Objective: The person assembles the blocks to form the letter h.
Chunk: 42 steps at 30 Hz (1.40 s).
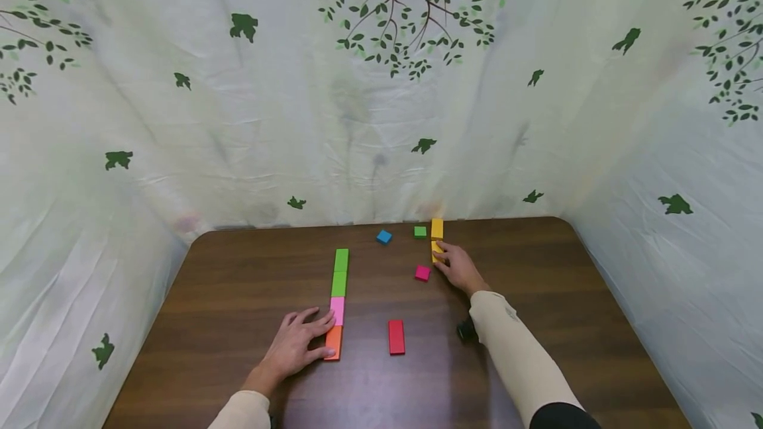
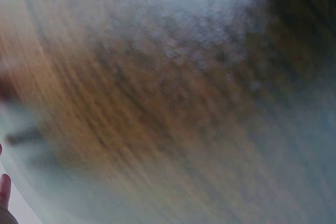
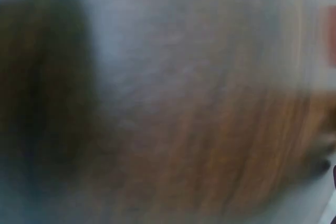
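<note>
Fingers of the left hand [image 1: 295,343] lie spread, the thumb at the near end of an orange block [image 1: 334,344] and the index fingertip by the seam where it meets a pink block [image 1: 338,310]. Fingers of the right hand [image 1: 459,269] are narrowed about a near yellow block [image 1: 434,247], partly hidden beneath them.

Directly beyond the left fingertips, a near green block [image 1: 339,283] and a far green block [image 1: 342,259] continue the orange and pink pieces as one straight, end-to-end row of smooth, flat oblongs. Just beyond the right fingertips, a far yellow block [image 1: 438,228] prolongs the gripped piece, with a small green block [image 1: 420,232] of squarish outline beside it. Just left of the right thumb sits a slightly turned magenta block [image 1: 422,273]; farther left and beyond, a blue block [image 1: 384,237] lies askew. Between the hands, nearer the viewer, rests a red oblong block [image 1: 396,337].

Beneath all fingers extends a brown, wood-grained table [image 1: 238,296] with a soft sheen; both wrist views render its grain blurred. Behind the right fingers runs a cream sleeve [image 1: 518,356]. Farthest out, wrinkled pale cloth [image 1: 357,118] printed with leafy branches encloses the table.
</note>
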Motion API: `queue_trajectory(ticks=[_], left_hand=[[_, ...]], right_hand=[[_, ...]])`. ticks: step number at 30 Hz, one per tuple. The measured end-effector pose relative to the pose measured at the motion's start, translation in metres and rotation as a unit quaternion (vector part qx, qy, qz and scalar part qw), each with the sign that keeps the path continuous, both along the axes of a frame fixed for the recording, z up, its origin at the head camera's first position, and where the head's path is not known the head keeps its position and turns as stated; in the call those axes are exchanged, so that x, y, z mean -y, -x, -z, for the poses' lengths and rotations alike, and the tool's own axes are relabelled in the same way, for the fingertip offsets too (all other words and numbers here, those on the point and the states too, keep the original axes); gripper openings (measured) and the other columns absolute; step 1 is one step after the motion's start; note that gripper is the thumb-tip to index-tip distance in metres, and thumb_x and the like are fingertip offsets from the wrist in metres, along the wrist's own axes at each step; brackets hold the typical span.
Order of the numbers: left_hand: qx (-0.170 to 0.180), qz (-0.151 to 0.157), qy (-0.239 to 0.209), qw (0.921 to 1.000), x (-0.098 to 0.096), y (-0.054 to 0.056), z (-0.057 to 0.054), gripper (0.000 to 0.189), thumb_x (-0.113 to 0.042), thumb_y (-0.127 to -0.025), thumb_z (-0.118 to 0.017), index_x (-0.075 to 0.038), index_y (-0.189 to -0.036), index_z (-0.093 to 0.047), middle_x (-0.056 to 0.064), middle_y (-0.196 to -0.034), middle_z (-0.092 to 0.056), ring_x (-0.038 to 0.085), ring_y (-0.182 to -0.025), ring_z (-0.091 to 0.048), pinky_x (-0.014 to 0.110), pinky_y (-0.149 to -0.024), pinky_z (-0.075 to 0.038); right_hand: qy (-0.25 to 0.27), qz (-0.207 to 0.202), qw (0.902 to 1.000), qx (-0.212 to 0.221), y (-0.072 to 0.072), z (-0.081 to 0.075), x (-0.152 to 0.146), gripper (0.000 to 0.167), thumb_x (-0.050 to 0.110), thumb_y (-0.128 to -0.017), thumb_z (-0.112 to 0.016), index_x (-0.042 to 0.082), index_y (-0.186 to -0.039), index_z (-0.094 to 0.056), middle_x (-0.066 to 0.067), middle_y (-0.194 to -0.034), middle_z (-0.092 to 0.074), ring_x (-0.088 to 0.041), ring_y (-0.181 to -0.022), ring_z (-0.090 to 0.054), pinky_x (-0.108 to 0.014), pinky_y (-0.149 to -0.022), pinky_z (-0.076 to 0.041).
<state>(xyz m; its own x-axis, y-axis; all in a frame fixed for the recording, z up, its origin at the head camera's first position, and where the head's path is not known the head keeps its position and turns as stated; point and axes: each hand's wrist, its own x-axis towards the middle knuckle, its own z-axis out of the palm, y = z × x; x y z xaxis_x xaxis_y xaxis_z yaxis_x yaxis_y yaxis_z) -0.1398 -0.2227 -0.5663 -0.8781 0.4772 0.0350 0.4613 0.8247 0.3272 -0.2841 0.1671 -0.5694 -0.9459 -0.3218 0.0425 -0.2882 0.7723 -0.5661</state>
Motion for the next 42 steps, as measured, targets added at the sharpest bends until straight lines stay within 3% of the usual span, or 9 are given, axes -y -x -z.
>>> queue_trajectory(ticks=[7,12,25,33,42], left_hand=[[-0.002,0.000,-0.001,1.0000,-0.001,-0.001,0.001,0.071,-0.059,-0.081,-0.065,-0.015,-0.136,-0.056,0.000,-0.138,-0.055,0.033,-0.130,-0.042,0.054,-0.098,-0.030],[-0.003,-0.001,-0.001,1.0000,-0.001,-0.001,0.000,0.071,-0.057,-0.081,-0.067,-0.014,-0.136,-0.056,0.000,-0.138,-0.055,0.033,-0.131,-0.042,0.054,-0.099,-0.030],[0.001,0.004,0.004,1.0000,-0.002,0.001,0.001,0.072,-0.059,-0.081,-0.065,-0.015,-0.137,-0.055,-0.001,-0.139,-0.055,0.033,-0.131,-0.042,0.055,-0.099,-0.030],[0.004,-0.005,0.006,1.0000,-0.002,0.000,0.000,0.071,-0.058,-0.080,-0.067,-0.017,-0.137,-0.055,-0.002,-0.140,-0.054,0.032,-0.132,-0.041,0.055,-0.101,-0.030],[0.004,-0.007,0.000,1.0000,-0.001,0.000,0.001,0.072,-0.059,-0.079,-0.067,-0.017,-0.136,-0.055,-0.001,-0.139,-0.055,0.032,-0.131,-0.041,0.054,-0.100,-0.030]], right_hand=[[-0.002,-0.015,0.9989,-0.045,-0.014,0.002,-0.007,0.028,0.010,-0.091,-0.066,-0.005,-0.114,-0.068,-0.021,-0.140,-0.049,-0.041,-0.128,-0.044,-0.052,-0.105,-0.034],[-0.005,-0.020,0.9994,-0.029,-0.022,0.003,-0.013,0.029,0.013,-0.092,-0.065,-0.004,-0.115,-0.068,-0.020,-0.144,-0.045,-0.041,-0.133,-0.039,-0.052,-0.107,-0.031],[0.015,-0.019,0.9997,-0.004,-0.049,0.001,-0.024,0.027,0.018,-0.090,-0.069,0.004,-0.112,-0.072,-0.014,-0.134,-0.050,-0.032,-0.123,-0.049,-0.048,-0.102,-0.039],[0.027,-0.076,0.9967,-0.003,-0.062,0.000,-0.026,0.027,0.012,-0.085,-0.072,0.003,-0.111,-0.073,-0.012,-0.128,-0.050,-0.033,-0.119,-0.051,-0.049,-0.098,-0.042],[0.043,-0.120,0.9917,-0.014,-0.074,-0.002,-0.015,0.029,0.018,-0.082,-0.077,0.003,-0.106,-0.074,-0.010,-0.122,-0.055,-0.028,-0.113,-0.057,-0.047,-0.097,-0.044]])
